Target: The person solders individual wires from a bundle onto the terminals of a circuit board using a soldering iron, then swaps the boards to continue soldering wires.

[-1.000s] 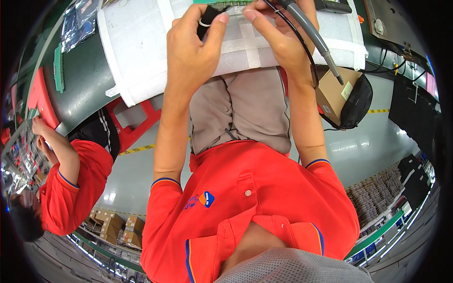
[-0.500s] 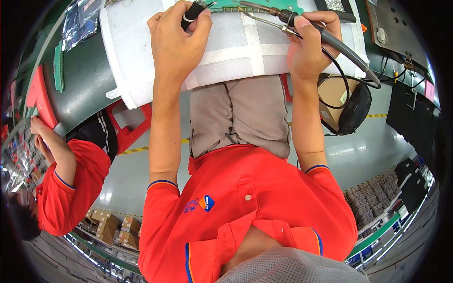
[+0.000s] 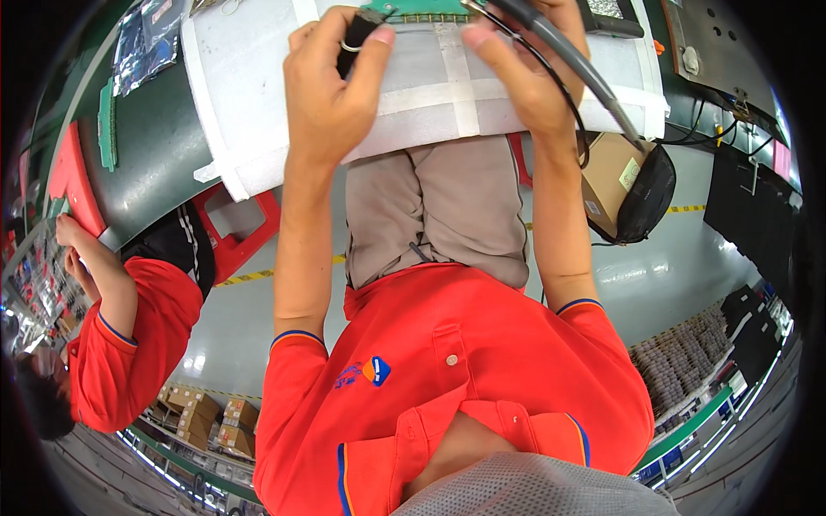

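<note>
My left hand (image 3: 331, 90) is closed round a black sleeved cable (image 3: 360, 39) with a pale band; its end points at the top edge, beside a green circuit board (image 3: 413, 7). A row of gold-coloured pins (image 3: 430, 18) runs along the board's near side. In my right hand (image 3: 538, 82) lies a soldering iron, its grey cord (image 3: 594, 82) trailing down over the hand. The thumb stretches toward the pins, and the iron's tip is out of sight. A thin black lead (image 3: 551, 73) loops past the wrist. Both hands are above a white taped foam pad (image 3: 413, 107).
A dark tool-like bar (image 3: 618, 26) lies at the pad's far right. On the green bench (image 3: 159, 138) are silvery bags (image 3: 146, 47) and a green strip (image 3: 107, 125). A co-worker in red (image 3: 142, 331) sits at left. A cardboard box (image 3: 611, 176) and black bag (image 3: 645, 198) stand at right.
My right hand has moved left and up, turning the soldering iron so its tip leaves the view. My left hand has shifted slightly right, still holding the cable.
</note>
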Demonstrator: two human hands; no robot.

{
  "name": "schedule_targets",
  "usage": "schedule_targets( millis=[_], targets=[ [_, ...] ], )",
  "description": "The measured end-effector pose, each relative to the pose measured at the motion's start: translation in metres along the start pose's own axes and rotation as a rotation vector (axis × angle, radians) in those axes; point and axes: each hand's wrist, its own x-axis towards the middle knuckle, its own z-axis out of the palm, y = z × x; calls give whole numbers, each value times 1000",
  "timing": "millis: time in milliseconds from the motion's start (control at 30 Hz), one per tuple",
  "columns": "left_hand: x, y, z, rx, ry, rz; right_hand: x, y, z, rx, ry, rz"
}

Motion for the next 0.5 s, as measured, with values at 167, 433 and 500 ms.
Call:
schedule_targets(
  millis=[167, 433, 500],
  targets=[
    [-8, -17, 18, -23, -14, 136, 2, -4, 2, 80, -81, 45],
    [-10, -21, 21, -96, -73, -29, 2, 0, 0, 54, -39, 4],
    [-9, -20, 22, -154, -37, -45, 2, -2, 0, 61, -45, 24]
  ],
)
